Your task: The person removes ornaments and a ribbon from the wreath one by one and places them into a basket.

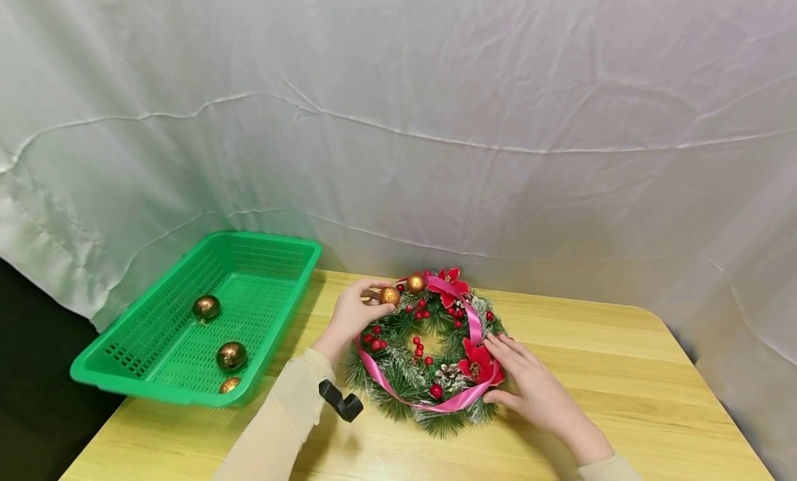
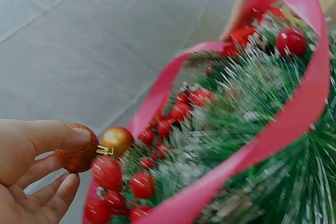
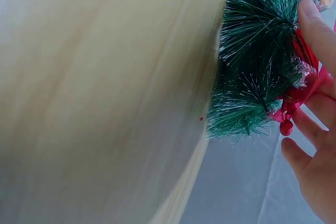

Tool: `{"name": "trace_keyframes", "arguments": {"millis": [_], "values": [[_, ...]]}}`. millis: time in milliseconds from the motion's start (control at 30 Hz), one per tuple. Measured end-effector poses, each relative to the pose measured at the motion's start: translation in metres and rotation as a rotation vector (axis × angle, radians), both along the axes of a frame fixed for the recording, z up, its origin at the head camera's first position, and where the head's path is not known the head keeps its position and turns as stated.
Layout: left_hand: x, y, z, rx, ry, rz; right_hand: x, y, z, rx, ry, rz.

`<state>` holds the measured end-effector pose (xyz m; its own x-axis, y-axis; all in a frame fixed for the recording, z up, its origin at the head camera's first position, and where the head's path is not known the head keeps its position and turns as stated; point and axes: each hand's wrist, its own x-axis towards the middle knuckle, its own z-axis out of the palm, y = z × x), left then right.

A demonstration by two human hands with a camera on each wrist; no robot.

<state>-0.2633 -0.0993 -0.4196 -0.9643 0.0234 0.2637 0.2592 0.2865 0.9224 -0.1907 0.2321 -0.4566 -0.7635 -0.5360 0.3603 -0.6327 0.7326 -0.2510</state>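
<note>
A green wreath with red berries, red flowers and a pink ribbon lies on the wooden table. My left hand pinches a glittery gold ball at the wreath's upper left edge; in the left wrist view that ball sits between thumb and fingers, beside a shiny gold ball. My right hand rests with straight fingers on the wreath's lower right edge, by a red flower. A second gold ball sits on top of the wreath. Frosted needles fill the right wrist view.
A green plastic basket stands at the table's left end with three gold balls inside. A white cloth hangs behind the table. A black wrist mount shows on my left sleeve.
</note>
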Motion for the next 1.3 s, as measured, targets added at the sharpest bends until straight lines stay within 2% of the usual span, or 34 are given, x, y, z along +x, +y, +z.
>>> {"name": "trace_keyframes", "arguments": {"millis": [133,333,533,633,767,1000,1300], "values": [[0.004,-0.003,0.015,0.050,0.013,-0.001,0.000,0.000,0.000,0.002,0.003,-0.002],[0.012,-0.017,0.044,0.143,0.036,-0.003,0.001,0.000,0.001,0.006,0.005,0.000],[0.022,-0.039,0.070,0.125,0.088,0.037,0.001,-0.001,0.000,0.007,0.011,0.003],[0.027,-0.051,0.077,0.107,0.098,0.055,0.000,-0.001,0.000,0.005,0.014,0.005],[0.034,-0.068,0.077,0.103,0.099,0.077,0.000,-0.001,0.000,0.005,0.008,0.002],[0.051,-0.098,0.064,0.084,0.060,0.091,0.001,0.001,0.000,0.003,0.001,0.004],[0.080,-0.146,0.046,-0.009,-0.050,0.158,0.000,0.000,0.001,0.006,0.005,0.008]]}}
